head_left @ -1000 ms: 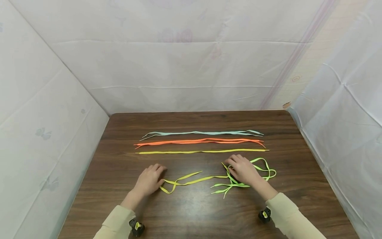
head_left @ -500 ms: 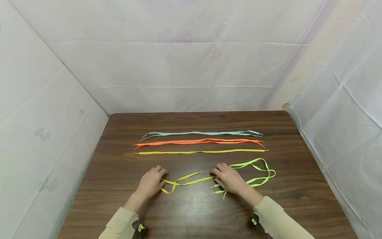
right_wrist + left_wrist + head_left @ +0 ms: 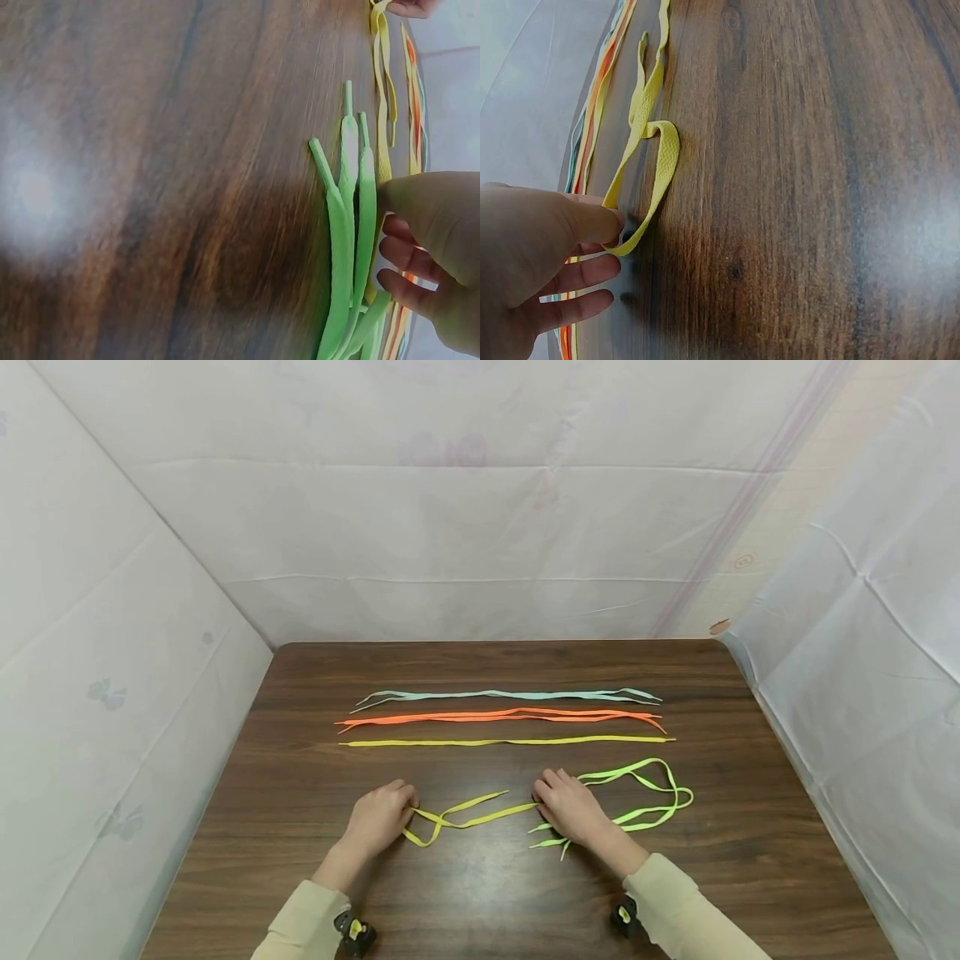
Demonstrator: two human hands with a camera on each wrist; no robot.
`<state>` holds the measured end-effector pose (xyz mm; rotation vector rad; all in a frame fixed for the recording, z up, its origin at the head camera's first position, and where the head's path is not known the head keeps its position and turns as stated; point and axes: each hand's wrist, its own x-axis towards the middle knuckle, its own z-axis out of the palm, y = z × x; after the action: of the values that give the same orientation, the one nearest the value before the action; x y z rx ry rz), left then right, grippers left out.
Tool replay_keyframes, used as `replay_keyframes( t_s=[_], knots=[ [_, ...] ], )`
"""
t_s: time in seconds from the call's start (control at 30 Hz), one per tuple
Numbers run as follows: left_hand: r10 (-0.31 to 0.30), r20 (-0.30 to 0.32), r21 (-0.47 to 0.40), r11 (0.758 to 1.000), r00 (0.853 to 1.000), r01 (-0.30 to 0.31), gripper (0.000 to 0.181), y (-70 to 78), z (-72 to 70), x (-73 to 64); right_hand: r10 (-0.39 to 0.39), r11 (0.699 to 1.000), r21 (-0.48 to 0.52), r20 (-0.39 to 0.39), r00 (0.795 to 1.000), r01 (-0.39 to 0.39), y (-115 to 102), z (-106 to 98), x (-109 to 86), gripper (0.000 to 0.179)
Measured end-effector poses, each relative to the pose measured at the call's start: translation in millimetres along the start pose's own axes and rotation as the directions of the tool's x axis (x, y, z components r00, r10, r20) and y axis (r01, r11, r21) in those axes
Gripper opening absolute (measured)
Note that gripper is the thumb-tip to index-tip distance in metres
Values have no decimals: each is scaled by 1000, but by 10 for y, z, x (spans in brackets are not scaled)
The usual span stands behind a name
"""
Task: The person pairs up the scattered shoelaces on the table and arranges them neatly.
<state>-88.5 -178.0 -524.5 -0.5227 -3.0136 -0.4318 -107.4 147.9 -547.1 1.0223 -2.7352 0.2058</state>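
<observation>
The head view shows a yellow lace [image 3: 495, 816] on the near half of a brown wood-grain table [image 3: 480, 902], stretching between a person's two hands. It is flat and narrow; the left wrist view brings out its woven texture. Beside the left hand [image 3: 375, 817] it bends into a small loop and crosses itself, one free tip slanting towards the far side, the other run leading to the right hand [image 3: 570, 806]. The left thumb and a finger pinch the loop's end, the lower fingers spread apart. The right hand has its fingers curled, the thumb clamped on the lace; the fingertip opposite is hidden.

Green laces [image 3: 366, 195] crowd the right hand: three tips poke out on its left, loops spread to its right. Close by the fingers, a green strand meets the yellow one; which lies on top cannot be told.

Beyond the hands, side by side, run a straight yellow lace [image 3: 420, 743], orange laces [image 3: 397, 720] and pale blue laces [image 3: 420, 696]. White cloth [image 3: 480, 527] hangs behind the table. Each pale sleeve [image 3: 682, 897] has a black device [image 3: 356, 933] near its cuff.
</observation>
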Motion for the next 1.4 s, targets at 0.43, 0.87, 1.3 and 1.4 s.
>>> replay_keyframes(
  t_s=[0.43, 0.87, 1.3, 1.4],
  knots=[
    [-14, -24, 4, 1000, 1000, 14, 13, -19, -124, -10, 5, 993, 122, -30, 1000, -1, -30, -199, 11, 15],
    [-9, -57, 9, 1000, 998, 9, 9, -59, -287, -9, -23, 991, 127, -112, 993, 37, 115, -573, 25, 6],
    [-26, -86, 20, 999, 996, 28, 5, -191, -368, -83, 32, 993, 118, -175, 984, -11, 366, -673, -78, 6],
    [-37, -85, 18, 999, 996, 39, 5, -225, -390, -85, 34, 995, 103, -197, 980, -14, 430, -673, -103, 11]
  ],
)
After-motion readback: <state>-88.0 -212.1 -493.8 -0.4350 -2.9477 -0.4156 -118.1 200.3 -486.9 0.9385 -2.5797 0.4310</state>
